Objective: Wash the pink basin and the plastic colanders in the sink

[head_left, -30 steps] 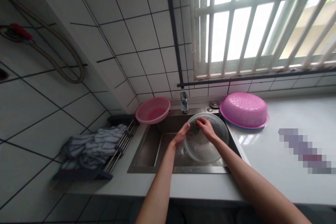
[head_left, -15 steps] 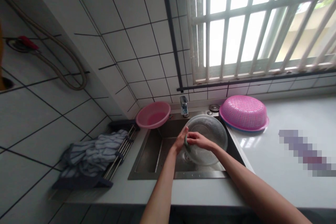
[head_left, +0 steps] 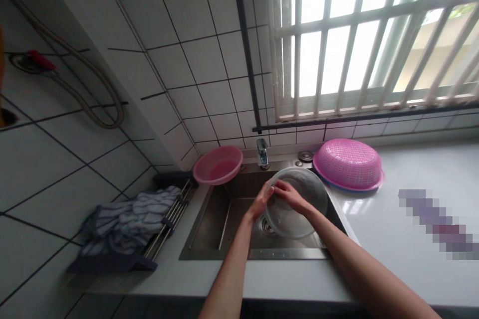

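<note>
1. Both forearms come in from the near edge, cross the near strip of the table (head_left: 262, 274) and meet over the sink (head_left: 209, 224).
2. Left hand (head_left: 260, 203): fingers curled on the left rim of the clear glass bowl (head_left: 299, 204), thumb on the rim. Closed grip, holding the bowl up.
3. Right hand (head_left: 290, 195): fingers bent, pressed on the bowl's inner face near the left rim. It may be closed on a sponge or cloth, but the view is too blurred; cannot tell.
4. The bowl is tilted, opening toward the camera, held above the right half of the sink, over the drain (head_left: 267, 227). It is off the sink floor as far as the view shows.
5. Left of the sink: a dish rack (head_left: 164, 229) on the table, with a striped cloth (head_left: 127, 217) heaped on it.
6. Far left corner of the sink: a pink basin (head_left: 219, 164), upright, sitting on the sink edge.
7. Far centre: the faucet (head_left: 263, 152), just behind the bowl.
8. Far right: a pink colander (head_left: 348, 164), upside down on the table, just beside the bowl's right rim, not touching.
9. Farther back: tiled wall (head_left: 209, 60) and a barred window (head_left: 374, 35). A hose (head_left: 93, 89) hangs on the left wall.
</note>
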The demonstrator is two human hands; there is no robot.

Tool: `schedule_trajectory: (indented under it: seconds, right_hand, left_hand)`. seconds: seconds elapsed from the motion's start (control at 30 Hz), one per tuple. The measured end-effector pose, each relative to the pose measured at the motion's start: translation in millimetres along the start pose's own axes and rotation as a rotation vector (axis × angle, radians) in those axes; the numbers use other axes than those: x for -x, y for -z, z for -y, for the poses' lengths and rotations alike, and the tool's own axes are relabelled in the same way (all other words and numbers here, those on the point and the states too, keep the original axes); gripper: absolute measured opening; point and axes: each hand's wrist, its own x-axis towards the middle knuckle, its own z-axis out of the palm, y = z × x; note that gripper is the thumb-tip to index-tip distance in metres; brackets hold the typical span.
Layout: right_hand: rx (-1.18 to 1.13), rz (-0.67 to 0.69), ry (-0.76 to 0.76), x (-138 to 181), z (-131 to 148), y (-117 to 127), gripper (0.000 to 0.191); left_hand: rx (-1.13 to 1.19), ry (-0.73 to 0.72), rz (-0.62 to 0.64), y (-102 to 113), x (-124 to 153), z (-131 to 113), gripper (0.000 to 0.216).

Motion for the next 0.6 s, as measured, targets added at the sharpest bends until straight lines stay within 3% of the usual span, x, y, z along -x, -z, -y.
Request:
schedule_trajectory:
  seconds: [0.07, 0.13, 0.2, 0.27, 0.33, 0.4, 0.47, 0.6]
  right_hand:
    - [0.05, 0.213, -0.036, 5, -3, -14, 0.039]
    - [0.08, 0.267, -0.041, 6, -5, -23, 0.042]
    - [0.071, 0.178, -0.012, 2, -4, -23, 0.044]
    - [0.024, -0.003, 0.015, -3, 0, -14, 0.044]
    - [-0.042, -0.204, 0.01, -8, 5, 0, 0.046]
    - [-0.104, -0.305, -0.029, -9, 9, 12, 0.049]
    - [-0.134, -0.248, -0.091, -6, 10, 14, 0.049]
    - [-0.046, 0.087, -0.204, 6, 0, -7, 0.041]
  left_hand:
    - [0.017, 0.038, -0.042, 2, 0, 0, 0.08]
    - [0.014, 0.051, -0.066, 5, 0, 0, 0.081]
    - [-0.011, 0.014, -0.055, 8, -1, 0, 0.079]
    - [-0.018, -0.017, -0.018, 8, -3, 0, 0.075]
    - [-0.019, -0.001, 0.026, 7, -3, 1, 0.075]
    - [-0.035, 0.042, 0.042, 6, -3, 3, 0.082]
    - [-0.011, 0.086, 0.024, 4, -2, 4, 0.091]
    - [0.088, 0.057, -0.036, 5, 1, 3, 0.096]
